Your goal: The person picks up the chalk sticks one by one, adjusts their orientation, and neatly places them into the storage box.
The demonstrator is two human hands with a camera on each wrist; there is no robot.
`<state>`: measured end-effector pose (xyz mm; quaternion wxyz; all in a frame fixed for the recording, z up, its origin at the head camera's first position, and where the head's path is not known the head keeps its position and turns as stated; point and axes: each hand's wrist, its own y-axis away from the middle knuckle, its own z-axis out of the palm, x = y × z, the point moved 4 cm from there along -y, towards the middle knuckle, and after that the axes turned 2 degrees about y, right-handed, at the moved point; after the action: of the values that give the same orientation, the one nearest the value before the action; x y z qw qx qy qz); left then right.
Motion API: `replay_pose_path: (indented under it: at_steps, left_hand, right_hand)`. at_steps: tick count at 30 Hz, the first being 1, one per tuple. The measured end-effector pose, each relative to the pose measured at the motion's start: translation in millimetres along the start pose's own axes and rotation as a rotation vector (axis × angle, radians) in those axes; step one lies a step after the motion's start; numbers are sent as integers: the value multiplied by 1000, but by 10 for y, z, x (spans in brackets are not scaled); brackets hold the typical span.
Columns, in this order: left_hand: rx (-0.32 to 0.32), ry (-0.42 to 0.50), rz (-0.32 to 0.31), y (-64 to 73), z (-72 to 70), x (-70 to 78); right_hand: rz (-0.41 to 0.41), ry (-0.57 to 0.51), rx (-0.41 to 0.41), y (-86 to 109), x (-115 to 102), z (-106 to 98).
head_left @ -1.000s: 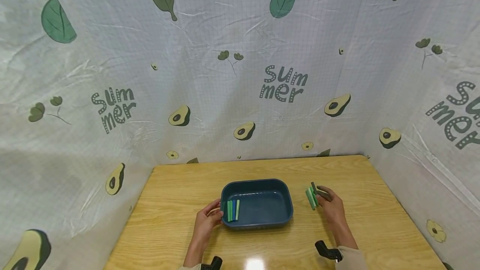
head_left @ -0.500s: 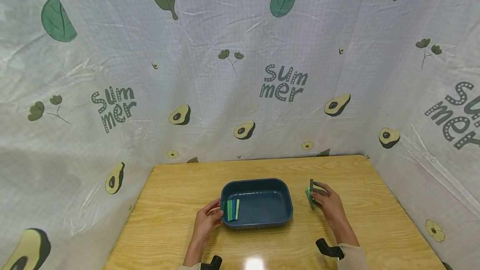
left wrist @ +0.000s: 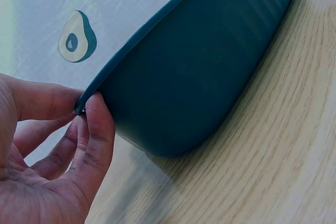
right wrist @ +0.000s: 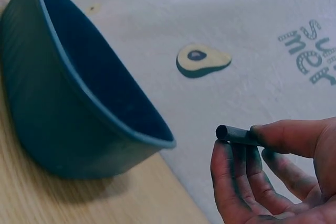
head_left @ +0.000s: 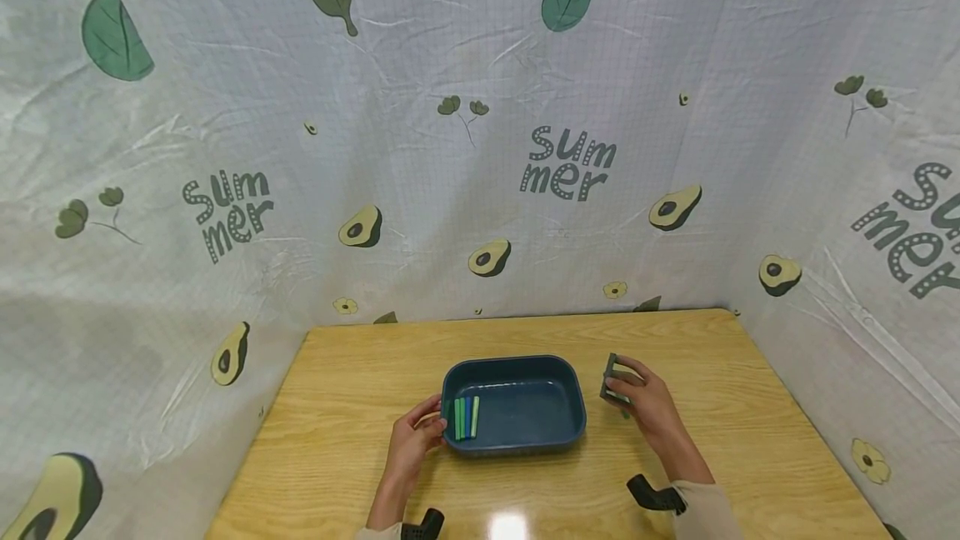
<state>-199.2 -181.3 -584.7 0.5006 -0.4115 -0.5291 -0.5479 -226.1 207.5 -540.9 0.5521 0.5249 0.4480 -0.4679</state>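
Note:
My left hand (head_left: pixel 412 444) pinches the left rim of a dark blue plastic tub (left wrist: pixel 173 72) between thumb and fingers. Inside the tub, at its left end, several green, blue and pale green chalk sticks (head_left: pixel 467 418) lie side by side. To the right of the tub, my right hand (head_left: pixel 651 407) pinches a dark green chalk stick (right wrist: pixel 237 135), held above the table and apart from the tub. Dark green smears mark the right fingertips. Below that hand a bit of another green stick (head_left: pixel 626 413) peeks out; the hand hides the remainder.
The tub stands on a light wood table (head_left: pixel 352 373). A white printed sheet (head_left: pixel 420 190) hangs behind the table and along both sides. Glare (head_left: pixel 508 523) shows on the wood near the front.
My right hand has shifted slightly left towards the tub with the dark green chalk stick, now covering most of the green sticks on the table. The left hand stays on the rim.

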Motion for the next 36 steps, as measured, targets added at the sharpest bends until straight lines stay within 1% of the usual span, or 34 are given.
replay_pose_path:
  at_steps: [11,16,20,25,28,32,35,36]
  left_hand:
    - [-2,7,15,-53,-13,4]
    - [-2,3,13,-72,-16,8]
    - [-2,5,17,-88,-17,8]
    - [-7,3,24,-102,-21,5]
    - [-9,-2,24,-111,-24,-1]
    - [-10,-2,19,-118,-26,-4]
    - [-8,-2,15,-118,-27,1]
    - [-9,-3,14,-118,-27,3]
  right_hand:
    - [-14,-10,-75,-98,-157,281]
    - [-22,-14,-131,-128,-228,420]
    - [-13,-3,-168,-145,-261,533]
    - [10,7,-193,-155,-263,681]
    - [23,8,-190,-164,-246,756]
    - [45,11,-175,-202,-181,835]
    - [49,16,-186,-216,-135,885]
    - [39,16,-196,-217,-126,903]
